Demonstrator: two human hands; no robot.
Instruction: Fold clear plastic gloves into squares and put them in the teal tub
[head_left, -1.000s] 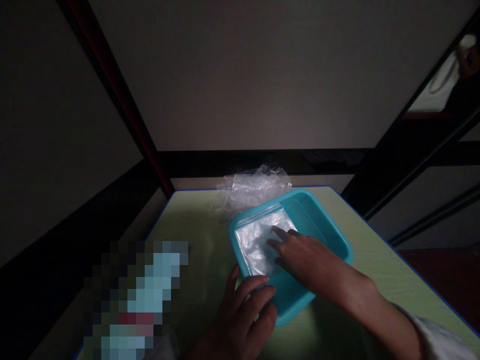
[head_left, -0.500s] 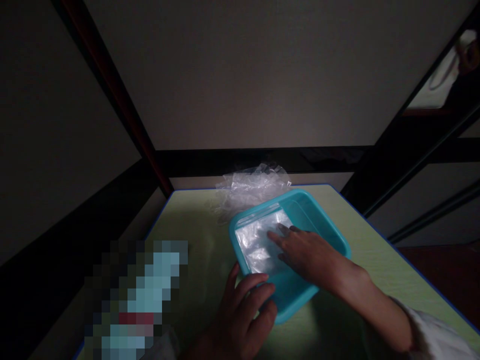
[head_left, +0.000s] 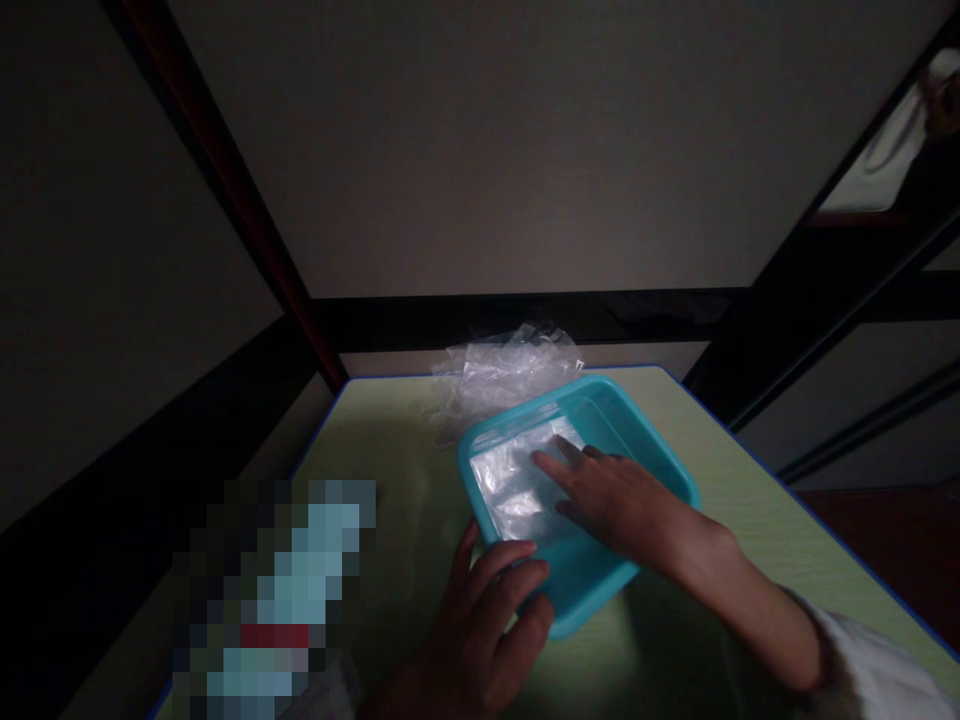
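A turquoise plastic basin (head_left: 589, 602) with rounded corners stands at an angle on the table. Flat on its floor, toward the left, lies a clear plastic bag (head_left: 504, 480), shiny and slightly creased. My right hand (head_left: 611, 495) reaches over the basin's right side, its fingers spread and their tips on the bag. At the near left corner, my left hand (head_left: 499, 620) grips the basin, with curled fingers over the rim and the thumb along the outside. Behind the basin sits a loose heap of crumpled clear plastic bags (head_left: 510, 370).
The pale green table (head_left: 375, 430) has a blue edge. A pixelated light-blue object (head_left: 300, 580) lies at the left, its kind unclear. A grey panel (head_left: 480, 150) rises behind the table, and dark frames flank both sides.
My right fingers have shifted very slightly over the plastic bag, whose far edge lies a little lower against the basin wall. My left hand keeps its hold on the rim.
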